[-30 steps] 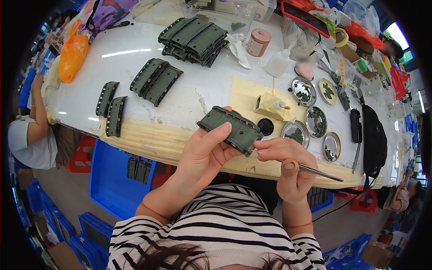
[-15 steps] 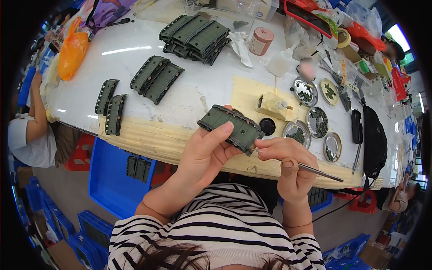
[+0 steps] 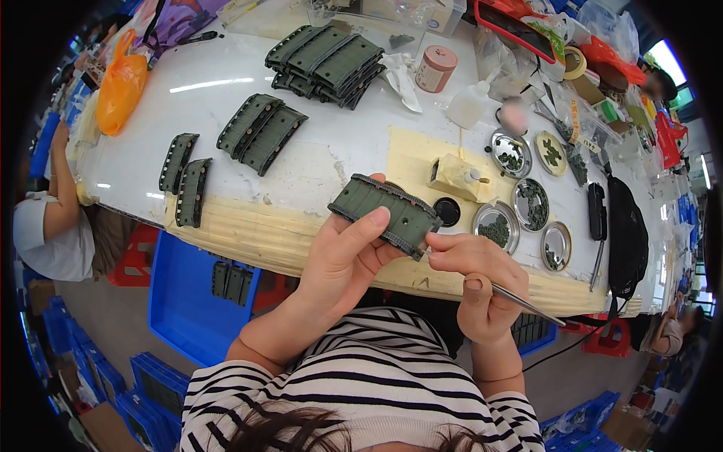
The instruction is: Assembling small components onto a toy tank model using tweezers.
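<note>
My left hand (image 3: 343, 252) grips a dark green, curved model piece (image 3: 382, 211) with ribbed edges, thumb on its face and fingers beneath. The piece is tilted above the table's front edge. At its lower right corner, the thumb and forefinger of my right hand (image 3: 482, 275) are pinched together. A slim metal tool like tweezers (image 3: 527, 304) runs through that hand, its tapered end pointing to the lower right. Whatever the fingertips hold at the corner is too small to make out.
Similar green pieces lie in a stack (image 3: 324, 64), a middle group (image 3: 260, 132) and a left pair (image 3: 184, 181). Small metal dishes (image 3: 518, 224) of green bits stand right, beside a tape-wrapped block (image 3: 459, 177). A blue bin (image 3: 188, 301) sits below the table edge.
My right hand has turned slightly, and the outer end of the metal tool has swung down and left. The green piece has barely shifted in my left hand.
</note>
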Demonstrator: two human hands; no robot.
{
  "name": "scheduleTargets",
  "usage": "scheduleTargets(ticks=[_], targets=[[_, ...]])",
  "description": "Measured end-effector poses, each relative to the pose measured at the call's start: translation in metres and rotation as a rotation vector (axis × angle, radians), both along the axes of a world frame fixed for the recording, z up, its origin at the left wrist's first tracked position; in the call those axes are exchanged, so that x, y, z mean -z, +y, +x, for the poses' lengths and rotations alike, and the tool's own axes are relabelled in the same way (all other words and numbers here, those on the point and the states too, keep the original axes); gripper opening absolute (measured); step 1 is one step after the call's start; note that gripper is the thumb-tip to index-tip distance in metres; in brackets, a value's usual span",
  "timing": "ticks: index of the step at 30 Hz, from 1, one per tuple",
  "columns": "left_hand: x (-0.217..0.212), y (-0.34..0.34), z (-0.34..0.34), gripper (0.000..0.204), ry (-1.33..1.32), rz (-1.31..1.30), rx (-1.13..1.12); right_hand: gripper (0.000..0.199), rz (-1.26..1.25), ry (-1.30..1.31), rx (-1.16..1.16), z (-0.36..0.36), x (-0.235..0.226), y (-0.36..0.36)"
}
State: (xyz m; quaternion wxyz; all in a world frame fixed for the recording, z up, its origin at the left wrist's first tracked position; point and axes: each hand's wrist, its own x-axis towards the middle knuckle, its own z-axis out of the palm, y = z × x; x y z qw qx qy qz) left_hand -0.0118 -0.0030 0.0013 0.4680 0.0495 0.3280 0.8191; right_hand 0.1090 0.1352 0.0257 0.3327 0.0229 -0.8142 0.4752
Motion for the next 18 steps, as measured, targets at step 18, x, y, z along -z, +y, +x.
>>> scheduleTargets(ticks=[18], targets=[[0.003, 0.002, 0.000, 0.063, 0.026, 0.157, 0.073, 0.031, 0.252, 0.024, 0.004, 0.015, -0.015, -0.012]])
